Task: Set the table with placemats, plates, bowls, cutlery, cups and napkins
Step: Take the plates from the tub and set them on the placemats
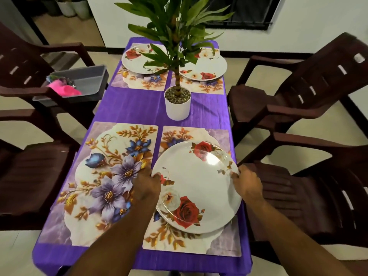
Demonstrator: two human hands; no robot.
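Note:
A white plate with red roses (196, 186) lies over the near right floral placemat (179, 242). My left hand (146, 186) grips its left rim and my right hand (247, 184) grips its right rim. The near left placemat (103, 176) bears nothing. At the far end, a rose plate (137, 58) sits on the far left placemat (139, 82) and another rose plate (207, 68) sits on the far right placemat (211, 86).
A potted plant in a white pot (177, 105) stands mid-table on the purple cloth (129, 108). A grey bin (83, 82) with pink items rests on the left chair. Dark brown chairs (298, 100) flank both sides.

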